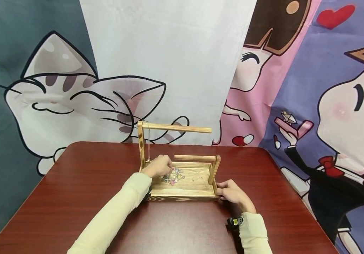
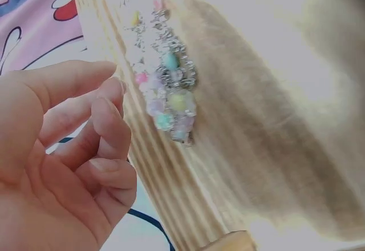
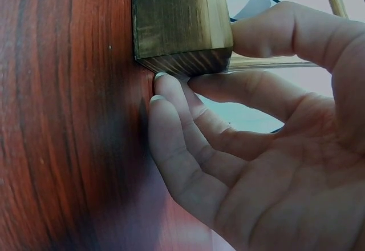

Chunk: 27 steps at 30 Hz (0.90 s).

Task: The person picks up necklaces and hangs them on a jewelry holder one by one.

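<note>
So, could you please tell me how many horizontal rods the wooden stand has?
2: on the wooden stand, the upper rod extends right from the tall left post, and the lower rod extends left from the shorter right post.

The person's long, pale cream fabric left sleeve [image 1: 115, 215] runs plain along its length and puckers lightly toward the end. The matching pale cream fabric right sleeve [image 1: 254, 231] finishes in a few soft wrinkles. Just beside it sits a small, black, boxy wrist-worn device [image 1: 234, 222] bearing a yellow-green patch [image 1: 235, 222]. A dark sliver [image 1: 149, 194] shows by the end of the left sleeve, too hidden to make out. The bare fingers [image 3: 171, 131] have short nails [image 3: 158, 97].
</note>
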Motion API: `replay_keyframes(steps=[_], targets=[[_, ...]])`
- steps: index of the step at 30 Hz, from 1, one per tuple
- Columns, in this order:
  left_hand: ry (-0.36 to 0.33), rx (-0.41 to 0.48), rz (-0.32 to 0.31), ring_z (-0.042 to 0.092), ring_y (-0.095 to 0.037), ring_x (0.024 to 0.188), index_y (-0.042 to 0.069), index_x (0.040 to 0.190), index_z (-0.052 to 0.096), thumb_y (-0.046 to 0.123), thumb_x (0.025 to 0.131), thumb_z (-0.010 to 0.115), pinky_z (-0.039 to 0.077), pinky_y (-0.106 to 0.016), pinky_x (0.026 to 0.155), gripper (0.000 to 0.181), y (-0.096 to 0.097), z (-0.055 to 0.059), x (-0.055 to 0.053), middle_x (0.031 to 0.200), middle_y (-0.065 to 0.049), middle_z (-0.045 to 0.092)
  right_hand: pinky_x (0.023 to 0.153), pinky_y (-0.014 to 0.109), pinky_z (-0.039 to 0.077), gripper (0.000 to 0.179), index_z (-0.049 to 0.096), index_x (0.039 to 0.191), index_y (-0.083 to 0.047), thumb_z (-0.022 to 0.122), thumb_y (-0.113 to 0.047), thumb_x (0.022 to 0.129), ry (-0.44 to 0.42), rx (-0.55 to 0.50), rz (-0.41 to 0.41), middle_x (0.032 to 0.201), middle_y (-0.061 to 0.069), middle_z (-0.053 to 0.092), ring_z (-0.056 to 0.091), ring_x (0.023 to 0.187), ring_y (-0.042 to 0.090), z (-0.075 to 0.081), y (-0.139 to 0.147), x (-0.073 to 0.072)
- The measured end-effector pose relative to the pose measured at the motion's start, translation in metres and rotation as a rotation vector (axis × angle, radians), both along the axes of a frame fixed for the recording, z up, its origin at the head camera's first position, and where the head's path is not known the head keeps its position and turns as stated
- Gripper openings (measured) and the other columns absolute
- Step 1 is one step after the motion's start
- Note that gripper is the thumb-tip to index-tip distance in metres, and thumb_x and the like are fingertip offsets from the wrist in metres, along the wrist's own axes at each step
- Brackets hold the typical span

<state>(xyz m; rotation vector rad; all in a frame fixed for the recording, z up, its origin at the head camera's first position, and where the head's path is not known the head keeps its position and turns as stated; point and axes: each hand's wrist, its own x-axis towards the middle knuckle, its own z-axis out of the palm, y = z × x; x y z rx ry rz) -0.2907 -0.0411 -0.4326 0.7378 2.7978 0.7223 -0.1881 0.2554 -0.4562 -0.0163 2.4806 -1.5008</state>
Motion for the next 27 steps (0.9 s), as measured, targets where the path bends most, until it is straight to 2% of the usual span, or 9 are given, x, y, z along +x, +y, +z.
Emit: replay_keyframes(steps=[3,7,10,12,15,19,21,23,27], targets=[[-0.001,-0.023,-0.012,0.053,-0.014,0.058,0.010,0.069,0.070,0.010,0.077,0.063,0.044,-0.029,0.055,0.011,0.004,0.001,-0.004,0.062,0.006,0.061,0.057,0.026,0.047,0.034,0.063,0.104,0.010,0.055,-0.001,0.073,0.004,0.000,0.008,0.120,0.025,0.053,0.053,0.062,0.012,-0.001,0.001,0.000],[-0.015,-0.067,-0.011,0.046,-0.011,0.051,0.012,0.060,0.066,0.009,0.075,0.060,0.038,-0.027,0.048,0.017,0.009,-0.002,-0.009,0.051,0.009,0.054,0.058,0.027,0.049,0.035,0.063,0.106,0.011,0.056,-0.001,0.074,0.009,0.002,0.005,0.122,0.027,0.051,0.055,0.065,0.010,-0.002,0.002,0.000],[-0.022,-0.110,-0.006,0.039,-0.010,0.047,0.015,0.050,0.058,0.006,0.072,0.058,0.032,-0.025,0.042,0.024,0.015,-0.005,-0.013,0.045,0.009,0.045,0.060,0.029,0.051,0.036,0.062,0.108,0.011,0.056,-0.001,0.074,0.011,-0.001,0.006,0.126,0.028,0.049,0.056,0.068,0.011,-0.002,0.003,0.000],[-0.030,-0.139,-0.024,0.032,-0.012,0.046,0.015,0.046,0.050,0.003,0.070,0.055,0.027,-0.025,0.041,0.028,0.019,-0.005,-0.014,0.046,0.005,0.039,0.060,0.032,0.051,0.037,0.061,0.109,0.011,0.057,-0.001,0.074,0.016,0.000,0.008,0.127,0.029,0.047,0.056,0.070,0.011,-0.002,0.003,0.000],[-0.014,-0.222,-0.062,0.034,-0.014,0.056,0.015,0.051,0.048,0.001,0.069,0.055,0.030,-0.026,0.044,0.024,0.026,-0.004,-0.015,0.063,0.001,0.046,0.060,0.033,0.052,0.038,0.060,0.110,0.012,0.057,-0.001,0.074,0.020,-0.001,0.007,0.126,0.029,0.048,0.056,0.070,0.011,-0.002,0.003,0.000],[0.029,-0.369,-0.069,0.043,-0.016,0.076,0.015,0.066,0.051,0.006,0.072,0.058,0.039,-0.030,0.057,0.013,0.031,-0.003,-0.015,0.091,-0.004,0.051,0.060,0.029,0.050,0.035,0.063,0.107,0.009,0.057,-0.002,0.074,0.014,0.005,0.009,0.126,0.026,0.050,0.056,0.067,0.010,-0.003,0.003,-0.001],[0.048,-0.403,-0.064,0.046,-0.017,0.080,0.015,0.071,0.052,0.008,0.074,0.059,0.041,-0.032,0.062,0.010,0.033,-0.003,-0.016,0.094,-0.006,0.052,0.060,0.027,0.050,0.034,0.064,0.105,0.009,0.057,-0.002,0.073,0.014,0.004,0.007,0.126,0.025,0.050,0.055,0.066,0.010,-0.003,0.003,-0.003],[0.059,-0.401,-0.062,0.048,-0.018,0.080,0.014,0.074,0.052,0.009,0.075,0.059,0.043,-0.033,0.065,0.009,0.032,-0.005,-0.016,0.092,-0.006,0.053,0.059,0.027,0.049,0.035,0.064,0.105,0.009,0.057,-0.002,0.072,0.016,0.003,0.004,0.126,0.025,0.050,0.055,0.065,0.010,-0.004,0.003,-0.003],[0.031,-0.401,-0.065,0.047,-0.017,0.075,0.015,0.076,0.050,0.007,0.076,0.058,0.042,-0.032,0.063,0.011,0.032,-0.007,-0.017,0.085,-0.004,0.052,0.056,0.024,0.047,0.035,0.064,0.105,0.008,0.056,-0.002,0.072,0.017,0.006,-0.003,0.122,0.023,0.053,0.053,0.062,0.010,-0.004,0.002,-0.003]])
